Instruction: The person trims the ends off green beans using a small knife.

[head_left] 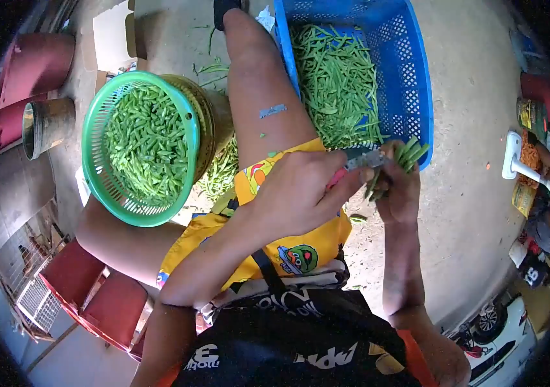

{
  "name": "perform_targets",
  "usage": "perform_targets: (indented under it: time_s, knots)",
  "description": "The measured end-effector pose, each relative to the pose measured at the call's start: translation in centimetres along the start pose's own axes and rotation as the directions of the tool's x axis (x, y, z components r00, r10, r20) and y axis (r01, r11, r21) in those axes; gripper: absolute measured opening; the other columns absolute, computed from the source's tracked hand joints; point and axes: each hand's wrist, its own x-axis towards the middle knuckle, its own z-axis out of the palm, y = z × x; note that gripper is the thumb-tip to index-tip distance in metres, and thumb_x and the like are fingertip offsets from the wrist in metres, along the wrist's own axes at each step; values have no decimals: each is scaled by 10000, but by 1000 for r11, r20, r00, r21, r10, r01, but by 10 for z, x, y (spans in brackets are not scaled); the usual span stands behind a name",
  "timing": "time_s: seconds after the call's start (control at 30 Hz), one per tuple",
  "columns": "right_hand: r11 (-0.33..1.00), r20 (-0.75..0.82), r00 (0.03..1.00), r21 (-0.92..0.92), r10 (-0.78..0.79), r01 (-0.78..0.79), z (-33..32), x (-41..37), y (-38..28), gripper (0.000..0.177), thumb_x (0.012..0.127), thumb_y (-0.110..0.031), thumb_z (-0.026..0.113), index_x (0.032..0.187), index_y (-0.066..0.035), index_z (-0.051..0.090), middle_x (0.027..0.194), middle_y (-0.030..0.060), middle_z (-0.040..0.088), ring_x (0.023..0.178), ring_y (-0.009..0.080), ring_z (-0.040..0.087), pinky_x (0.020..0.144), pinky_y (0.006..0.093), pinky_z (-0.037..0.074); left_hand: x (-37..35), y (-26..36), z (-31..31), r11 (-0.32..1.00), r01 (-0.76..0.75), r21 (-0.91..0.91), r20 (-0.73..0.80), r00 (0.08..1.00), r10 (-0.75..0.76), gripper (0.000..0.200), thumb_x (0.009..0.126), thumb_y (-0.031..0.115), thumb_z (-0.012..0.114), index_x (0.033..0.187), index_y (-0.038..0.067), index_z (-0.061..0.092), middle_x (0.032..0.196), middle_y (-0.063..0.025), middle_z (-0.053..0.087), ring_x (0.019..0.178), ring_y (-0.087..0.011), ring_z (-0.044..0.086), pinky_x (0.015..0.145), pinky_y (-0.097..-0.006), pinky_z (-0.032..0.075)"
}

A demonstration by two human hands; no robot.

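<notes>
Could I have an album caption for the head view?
Left hand with metal tool, right hand gripping green pods, near a blue crate.

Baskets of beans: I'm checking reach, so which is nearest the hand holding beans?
The blue rectangular basket: it is beside the right hand, while the round green basket is farther off.

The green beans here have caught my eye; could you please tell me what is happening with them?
A person's left hand holds a pink-handled metal tool close to a small bunch of beans in the right hand. Short pieces are heaped in the green basket, and more beans lie in the blue crate.
</notes>
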Motion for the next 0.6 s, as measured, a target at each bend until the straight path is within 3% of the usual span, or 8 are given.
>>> perform_targets:
  time_s: [0.03, 0.07, 0.13, 0.17, 0.27, 0.4, 0.43, 0.6]
  knots:
    - [945, -31, 992, 310, 123, -107, -1, -2, 2, 130, 967, -170, 723, 1040, -95, 646, 830, 12, 660, 653, 79, 616, 581, 228, 510, 1, 6, -2, 996, -60, 68, 10, 998, 60, 361, 968, 271, 692, 759, -1, 579, 627, -193, 559, 553, -394, 590, 511, -474, 426]
    - [944, -35, 992, 311, 122, -105, -4, -3, 5, 130, 967, -170, 723, 1040, -95, 646, 830, 12, 660, 653, 79, 616, 581, 228, 510, 1, 9, -2, 983, -122, 135, 25, 992, 120, 361, 959, 283, 700, 760, 12, 568, 640, -182, 559, 563, -386, 594, 519, -472, 440]
    - [821, 117, 970, 517, 213, -243, 5, -6, 7, 174, 1046, -274, 597, 1112, -116, 627, 892, 0, 675, 691, 90, 642, 596, 237, 529, 1, 10, 6, 978, -124, 169, 22, 992, 122, 358, 951, 294, 706, 768, 19, 568, 647, -175, 558, 570, -383, 596, 526, -473, 451]
    - [828, -147, 931, 518, 335, -216, 12, -11, 8, 174, 1055, -292, 588, 1099, -132, 639, 930, -15, 688, 763, 100, 666, 640, 255, 548, 2, 10, 11, 971, -124, 206, 14, 992, 123, 357, 943, 306, 713, 775, 26, 568, 654, -169, 557, 576, -380, 599, 532, -473, 461]
    - [739, -113, 892, 610, 438, -286, 29, -17, -6, 184, 1064, -303, 577, 1099, -136, 646, 948, -13, 697, 809, 117, 682, 688, 285, 567, 5, 5, 21, 954, -103, 281, 10, 995, 104, 364, 936, 324, 719, 784, 29, 569, 670, -157, 579, 599, -380, 620, 536, -475, 475]
    - [826, -147, 935, 525, 324, -204, 5, -12, 14, 235, 1047, -359, 606, 1066, -129, 650, 873, -17, 670, 712, 86, 627, 645, 271, 535, 4, 16, 18, 965, -101, 242, 111, 991, 76, 359, 929, 333, 724, 798, 38, 568, 700, -144, 602, 627, -372, 642, 535, -462, 486]
    - [861, -180, 934, 471, 308, -194, -4, -9, 11, 263, 1038, -385, 618, 1053, -124, 646, 816, -35, 618, 618, 54, 523, 583, 240, 460, 1, 21, 17, 956, -147, 253, 157, 982, 109, 341, 923, 333, 727, 830, 37, 586, 725, -139, 613, 644, -367, 653, 538, -460, 492]
    - [899, -298, 931, 432, 212, -67, -15, -13, -8, 248, 1039, -360, 631, 1093, -119, 647, 777, -69, 543, 568, 37, 382, 545, 219, 334, -10, 18, 21, 905, -320, 281, 166, 945, 283, 254, 934, 243, 701, 1034, 14, 654, 902, -145, 635, 787, -341, 665, 623, -448, 527]
